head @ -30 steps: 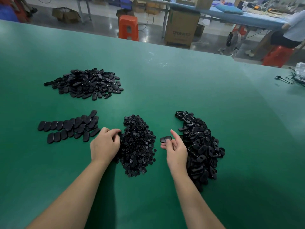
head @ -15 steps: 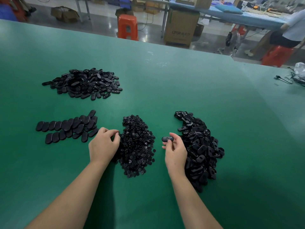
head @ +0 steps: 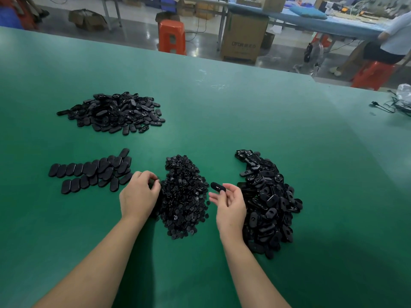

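- The right hand [head: 231,207] is pinching one oval shell [head: 218,187] between thumb and fingertips. The other fingers are hanging loosely spread. It is holding the shell clear of the table, probably so that a small part can be fitted to it.
- Just left of that grip, the parts pile [head: 182,196] is lying within easy reach of both hands.
- At the pile's left edge, the left hand [head: 139,194] is curling its fingers in, likely picking out one part. I cannot tell whether it is already pinching anything.
- Right of the grip, touching the wrist, the shell heap [head: 269,203] is serving as the supply.
- Left of the left hand, overlapping rows [head: 89,172] of ovals are lying flat, seemingly done pieces set out for counting.
- Farther out on that side, a loose heap [head: 113,112] is sitting well apart.
- The green table [head: 244,118] is stretching wide beneath everything.
- Past its far edge, an orange stool [head: 171,36] and a carton [head: 243,38] are standing on a shiny floor. A seated person [head: 391,41] is working at a blue bench.
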`<control>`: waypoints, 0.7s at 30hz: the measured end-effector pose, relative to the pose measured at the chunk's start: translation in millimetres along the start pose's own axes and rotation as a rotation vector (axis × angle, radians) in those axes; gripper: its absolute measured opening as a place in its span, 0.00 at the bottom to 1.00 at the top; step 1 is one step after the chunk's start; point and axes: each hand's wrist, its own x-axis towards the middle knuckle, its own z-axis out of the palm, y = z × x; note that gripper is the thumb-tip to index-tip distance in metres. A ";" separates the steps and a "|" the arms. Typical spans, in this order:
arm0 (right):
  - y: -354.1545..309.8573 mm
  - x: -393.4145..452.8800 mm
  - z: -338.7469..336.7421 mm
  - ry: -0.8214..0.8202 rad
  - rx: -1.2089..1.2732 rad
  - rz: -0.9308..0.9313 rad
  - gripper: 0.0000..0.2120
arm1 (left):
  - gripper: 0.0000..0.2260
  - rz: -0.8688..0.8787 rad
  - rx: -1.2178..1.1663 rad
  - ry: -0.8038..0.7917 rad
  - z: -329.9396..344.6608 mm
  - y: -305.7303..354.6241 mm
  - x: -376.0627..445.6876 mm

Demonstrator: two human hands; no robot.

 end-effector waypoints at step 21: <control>2.7 -0.1 1.5 0.011 -0.160 -0.076 0.09 | 0.11 -0.097 -0.949 -0.274 3.5 74.0 -10.1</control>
